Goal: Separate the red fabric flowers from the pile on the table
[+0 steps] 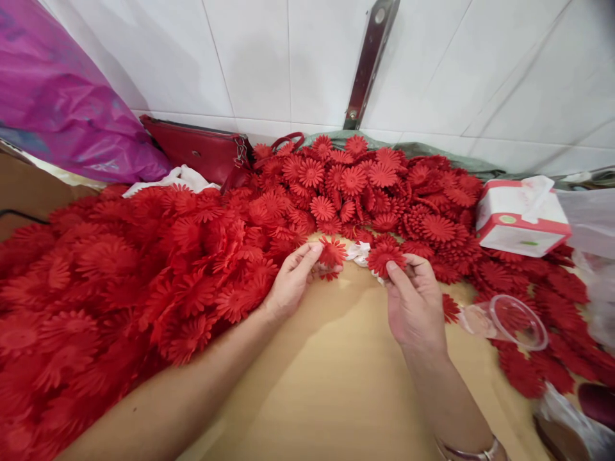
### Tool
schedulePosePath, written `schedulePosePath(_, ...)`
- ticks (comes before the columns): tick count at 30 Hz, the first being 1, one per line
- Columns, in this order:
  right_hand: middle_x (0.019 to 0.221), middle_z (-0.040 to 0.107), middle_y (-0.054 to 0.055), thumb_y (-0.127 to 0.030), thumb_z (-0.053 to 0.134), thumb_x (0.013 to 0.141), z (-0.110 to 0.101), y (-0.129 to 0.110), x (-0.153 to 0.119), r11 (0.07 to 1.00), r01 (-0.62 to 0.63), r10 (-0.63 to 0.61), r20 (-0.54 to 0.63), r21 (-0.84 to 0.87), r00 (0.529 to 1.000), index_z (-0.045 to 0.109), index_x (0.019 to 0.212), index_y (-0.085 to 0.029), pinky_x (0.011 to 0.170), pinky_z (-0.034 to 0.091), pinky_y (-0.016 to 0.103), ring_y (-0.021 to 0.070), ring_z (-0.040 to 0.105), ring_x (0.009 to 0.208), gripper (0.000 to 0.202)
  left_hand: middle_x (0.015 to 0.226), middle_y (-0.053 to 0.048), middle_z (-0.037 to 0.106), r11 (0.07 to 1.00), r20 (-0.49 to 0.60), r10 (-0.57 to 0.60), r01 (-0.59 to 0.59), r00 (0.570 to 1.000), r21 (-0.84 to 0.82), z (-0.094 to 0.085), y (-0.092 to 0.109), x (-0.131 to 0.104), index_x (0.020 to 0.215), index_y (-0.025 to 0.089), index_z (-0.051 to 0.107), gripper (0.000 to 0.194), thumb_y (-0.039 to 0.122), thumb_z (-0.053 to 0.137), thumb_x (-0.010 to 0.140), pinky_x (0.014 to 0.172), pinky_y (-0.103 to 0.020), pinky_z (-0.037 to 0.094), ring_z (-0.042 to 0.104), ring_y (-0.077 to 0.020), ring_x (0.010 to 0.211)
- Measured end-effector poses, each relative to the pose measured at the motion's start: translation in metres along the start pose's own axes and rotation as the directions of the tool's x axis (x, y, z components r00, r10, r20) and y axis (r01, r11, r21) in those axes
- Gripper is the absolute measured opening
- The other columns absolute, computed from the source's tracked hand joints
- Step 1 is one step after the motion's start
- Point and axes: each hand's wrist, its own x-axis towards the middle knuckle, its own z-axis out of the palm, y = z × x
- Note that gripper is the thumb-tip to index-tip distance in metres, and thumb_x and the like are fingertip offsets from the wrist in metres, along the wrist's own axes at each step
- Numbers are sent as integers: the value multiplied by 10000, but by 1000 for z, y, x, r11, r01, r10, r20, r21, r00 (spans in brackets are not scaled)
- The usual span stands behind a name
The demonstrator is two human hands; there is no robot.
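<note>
Between thumb and fingers, my left hand [298,272] pinches a red artificial flower [332,251] with thin pointed petals. My right hand [417,298] grips another red flower piece [385,255], its thumb pressed on the petals; whether it is one layer or several I cannot tell. The two hands are apart, both above the tan tabletop [336,371]. A crumpled white scrap [358,253] lies between the held flowers. Close to my left forearm spreads a big heap of loose red flower pieces [187,275]. Behind both hands rises a second pile of red flowers [353,180].
A tissue box [523,221] rests on flowers at the right, with a clear plastic cup [516,322] in front of it. A red handbag [196,150] and a purple plastic bag [72,96] are at the back left. White tiled wall [259,57] closes the back.
</note>
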Motion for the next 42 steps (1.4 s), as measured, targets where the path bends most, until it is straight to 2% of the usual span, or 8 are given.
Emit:
schedulePosePath(6, 1005, 697, -4, -310, 831, 764, 0, 3, -2, 999, 3, -2, 18, -46, 1000, 660, 1049, -257, 907, 496, 321, 136, 648, 920, 337, 916, -50, 741, 989, -185, 151, -148, 971, 28, 0, -1, 1, 982, 164, 695, 462, 614, 646, 892, 815, -338, 602, 714, -181, 797)
schedulePosePath(9, 1034, 701, 10, -320, 803, 803, -1, 3, -4, 993, 26, -19, 68, -111, 998, 658, 1073, -260, 929, 507, 341, 150, 655, 943, 312, 1328, -90, 642, 872, -261, 459, -376, 849, 313, 1, 2, -6, 1351, 253, 564, 493, 571, 551, 974, 939, -340, 568, 700, -187, 1023)
schedulePosePath(12, 1005, 704, 6, -316, 788, 831, 0, 2, -7, 983, 57, -38, 114, -172, 993, 677, 1025, -261, 915, 521, 335, 153, 658, 932, 230, 1670, -94, 269, 656, -131, 634, -441, 762, 613, 2, 5, -15, 1526, 345, 395, 632, 434, 653, 956, 1071, -351, 493, 553, -235, 1329)
schedulePosePath(14, 1008, 710, 9, -324, 777, 847, 0, 3, -8, 976, 88, -57, 157, -200, 986, 695, 1013, -268, 923, 530, 352, 164, 664, 947, 193, 1707, -79, 170, 533, 5, 637, -445, 771, 720, 4, 5, -18, 1469, 328, 503, 574, 383, 696, 932, 1138, -393, 446, 452, -277, 1433)
schedulePosePath(16, 1046, 711, 16, -330, 762, 862, 0, 5, -8, 965, 138, -88, 218, -223, 972, 717, 1020, -283, 936, 536, 373, 179, 668, 987, 172, 1673, -88, 272, 462, 153, 585, -482, 797, 744, 4, 5, -18, 1326, 280, 655, 380, 338, 670, 951, 1194, -446, 392, 439, -293, 1451)
schedulePosePath(22, 1093, 717, 18, -305, 725, 898, 1, 8, -11, 957, 160, -64, 362, -243, 930, 757, 1063, -309, 959, 527, 369, 186, 667, 1037, 168, 1487, -144, 559, 470, 418, 472, -623, 776, 626, 5, 2, -12, 1274, 233, 717, 315, 201, 598, 984, 1170, -403, 434, 555, -234, 1365)
schedulePosePath(29, 946, 741, 7, -295, 738, 890, 10, 2, -20, 961, 123, -29, 351, -248, 936, 728, 990, -268, 830, 549, 312, 158, 676, 865, 105, 1136, -115, 742, 587, 304, 415, -508, 858, 631, 7, 5, -13, 1014, 206, 810, 144, 235, 703, 921, 996, -334, 542, 691, -205, 1101)
schedulePosePath(42, 1195, 618, 49, -305, 759, 864, 5, 6, -16, 939, 187, -60, 399, -289, 915, 764, 977, -298, 958, 509, 367, 208, 613, 1132, 114, 969, -80, 749, 640, 290, 350, -453, 891, 620, 7, 6, -12, 994, 210, 800, 175, 313, 669, 940, 875, -302, 534, 683, -190, 937)
